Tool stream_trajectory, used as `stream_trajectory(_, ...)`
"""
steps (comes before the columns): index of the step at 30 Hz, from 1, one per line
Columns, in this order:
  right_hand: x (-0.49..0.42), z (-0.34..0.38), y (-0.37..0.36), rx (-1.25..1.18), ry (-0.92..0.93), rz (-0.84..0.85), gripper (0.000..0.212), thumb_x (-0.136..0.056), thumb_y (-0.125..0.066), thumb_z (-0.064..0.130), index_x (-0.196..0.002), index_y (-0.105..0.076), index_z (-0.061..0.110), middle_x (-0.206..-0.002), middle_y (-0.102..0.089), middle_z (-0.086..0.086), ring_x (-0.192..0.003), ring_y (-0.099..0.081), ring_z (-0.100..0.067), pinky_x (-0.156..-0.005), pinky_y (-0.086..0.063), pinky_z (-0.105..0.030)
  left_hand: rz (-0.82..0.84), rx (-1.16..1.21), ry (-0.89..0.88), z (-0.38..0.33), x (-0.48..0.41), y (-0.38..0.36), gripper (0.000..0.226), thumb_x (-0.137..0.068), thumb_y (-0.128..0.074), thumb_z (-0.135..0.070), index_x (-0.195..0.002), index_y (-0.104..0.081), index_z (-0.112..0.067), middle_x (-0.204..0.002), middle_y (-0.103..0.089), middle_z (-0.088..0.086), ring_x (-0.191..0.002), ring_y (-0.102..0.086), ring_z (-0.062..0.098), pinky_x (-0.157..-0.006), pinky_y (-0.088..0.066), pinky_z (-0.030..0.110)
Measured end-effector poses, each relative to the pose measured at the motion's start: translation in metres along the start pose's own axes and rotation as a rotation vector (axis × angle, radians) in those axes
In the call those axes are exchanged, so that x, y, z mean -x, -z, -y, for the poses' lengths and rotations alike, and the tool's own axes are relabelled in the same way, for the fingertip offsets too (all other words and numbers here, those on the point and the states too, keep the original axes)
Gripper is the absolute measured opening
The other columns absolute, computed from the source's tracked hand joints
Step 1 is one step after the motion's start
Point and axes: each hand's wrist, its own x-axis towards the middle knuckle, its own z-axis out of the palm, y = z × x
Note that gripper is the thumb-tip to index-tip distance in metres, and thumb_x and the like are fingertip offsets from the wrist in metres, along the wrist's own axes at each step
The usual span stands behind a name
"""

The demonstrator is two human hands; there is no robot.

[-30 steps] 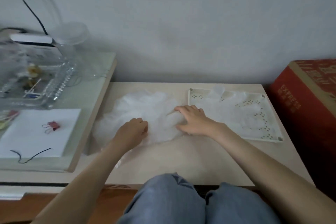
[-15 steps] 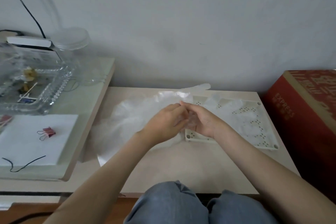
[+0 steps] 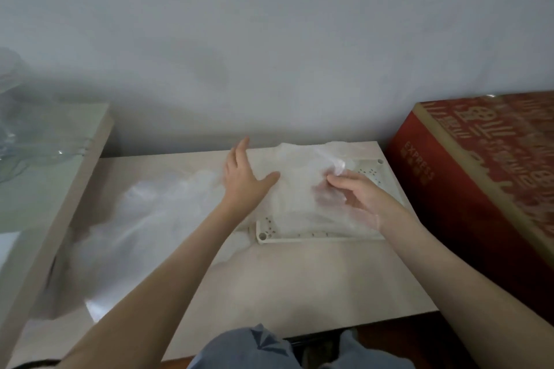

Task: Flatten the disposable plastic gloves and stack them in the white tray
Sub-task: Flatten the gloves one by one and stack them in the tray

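- While the left hand lies flat, fingers straight and spread, on the left part of a glove, the right hand has its grip on the same glove. The thumb is on top and the fingers show through the film from beneath, pinching it.
- That glove is spread over the white tray, which sits toward the far right corner of the counter (a crumpled bit of film stands up just beyond the right thumb).
- Step in hand, as I judge it: flattening this glove in the tray, one palm anchoring while the other draws the film taut.
- The next move calls for slipping the fingers out from under without dragging the film, then smoothing toward the right edge. Thin plastic clings and springs back, so light, broad pressure suits it.
- Much seems left to do: a pile of gloves lies heaped along the counter's left side.
- A red box stands against the right edge, and a raised ledge with a clear container borders the left edge.
- Neither blocks the tray, though the left forearm crosses beside the pile and could rumple it.
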Motion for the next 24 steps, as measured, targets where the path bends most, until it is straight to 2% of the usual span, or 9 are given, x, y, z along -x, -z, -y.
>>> stream_trajectory(3,0.001,-0.003,0.024,-0.065,-0.029,-0.003,0.018,-0.094,-0.052,0.002,-0.109,-0.063,0.005,-0.085,-0.07,-0.008,-0.093,-0.071,-0.023,-0.073,-0.059,-0.035,0.161,-0.012,0.046,0.003,-0.014,-0.016,0.075,-0.082,-0.068,-0.042,-0.145,-0.03,-0.026,-0.141,-0.042,0.0,-0.136,-0.028,0.026,-0.114,-0.021,0.045)
stream_trajectory(6,0.001,-0.007,0.044,-0.043,-0.057,0.038,0.027,-0.093,-0.053,0.002,-0.119,-0.059,0.005,-0.082,-0.07,-0.009,-0.087,-0.072,-0.02,-0.082,-0.054,-0.035,0.314,0.08,0.08,0.001,-0.024,-0.026,0.054,-0.07,-0.06,-0.055,-0.119,-0.053,-0.033,-0.103,-0.059,-0.013,-0.119,-0.051,0.021,-0.107,-0.034,0.046)
stream_trajectory(8,0.0,-0.009,0.056,-0.012,-0.067,0.066,0.035,-0.087,-0.058,0.006,-0.123,-0.054,0.006,-0.077,-0.07,-0.006,-0.074,-0.069,-0.018,-0.077,-0.051,-0.031,0.375,0.088,0.021,-0.003,-0.028,-0.033,0.026,-0.077,-0.063,-0.047,-0.097,-0.064,-0.031,-0.094,-0.064,-0.014,-0.104,-0.059,0.012,-0.1,-0.042,0.037)
stream_trajectory(10,-0.004,-0.009,0.064,0.047,-0.075,0.078,0.042,-0.078,-0.072,0.013,-0.117,-0.055,0.007,-0.076,-0.069,-0.005,-0.069,-0.06,-0.022,-0.068,-0.051,-0.028,0.42,0.17,-0.013,-0.007,-0.032,-0.039,0.006,-0.088,-0.065,-0.027,-0.085,-0.068,-0.022,-0.086,-0.067,-0.011,-0.084,-0.061,0.002,-0.085,-0.046,0.021)
stream_trajectory(13,-0.012,-0.013,0.075,0.062,-0.053,0.063,0.039,-0.066,-0.083,0.012,-0.102,-0.069,0.015,-0.096,-0.057,-0.015,-0.071,-0.049,-0.026,-0.067,-0.052,-0.029,0.443,0.257,0.046,-0.016,-0.034,-0.045,0.011,-0.092,-0.057,-0.012,-0.082,-0.061,-0.013,-0.075,-0.064,0.001,-0.06,-0.056,0.007,-0.064,-0.045,0.018)
stream_trajectory(16,-0.019,-0.011,0.078,0.148,-0.017,-0.066,0.054,-0.081,-0.066,-0.002,-0.128,-0.051,0.021,-0.114,-0.064,-0.012,-0.06,-0.051,-0.016,-0.055,-0.042,-0.025,0.45,0.189,0.087,-0.018,-0.04,-0.051,0.011,-0.093,-0.051,-0.012,-0.083,-0.054,-0.011,-0.07,-0.065,0.005,-0.045,-0.05,0.007,-0.048,-0.04,0.016)
stream_trajectory(18,-0.025,-0.012,0.081,0.253,-0.008,-0.161,0.059,-0.088,-0.06,-0.004,-0.138,-0.041,0.02,-0.123,-0.063,-0.014,-0.06,-0.054,-0.011,-0.053,-0.043,-0.021,0.432,0.062,0.044,-0.018,-0.043,-0.054,0.011,-0.094,-0.048,-0.014,-0.085,-0.053,-0.012,-0.068,-0.064,0.004,-0.047,-0.05,0.009,-0.045,-0.039,0.012)
stream_trajectory(20,-0.028,-0.015,0.083,0.328,0.006,-0.222,0.062,-0.088,-0.063,-0.001,-0.141,-0.039,0.017,-0.125,-0.061,-0.017,-0.068,-0.058,-0.013,-0.06,-0.047,-0.023,0.42,-0.08,-0.014,-0.017,-0.045,-0.055,0.012,-0.095,-0.045,-0.015,-0.085,-0.052,-0.013,-0.07,-0.064,0.003,-0.054,-0.05,0.01,-0.049,-0.04,0.014)
stream_trajectory(24,-0.03,-0.017,0.079,0.451,0.008,-0.298,0.063,-0.086,-0.068,0.005,-0.14,-0.038,0.016,-0.108,-0.066,-0.017,-0.063,-0.058,-0.017,-0.05,-0.046,-0.02,0.372,-0.314,-0.073,-0.008,-0.049,-0.061,0.011,-0.095,-0.039,-0.013,-0.091,-0.049,-0.013,-0.085,-0.066,0.012,-0.077,-0.058,0.026,-0.07,-0.047,0.034)
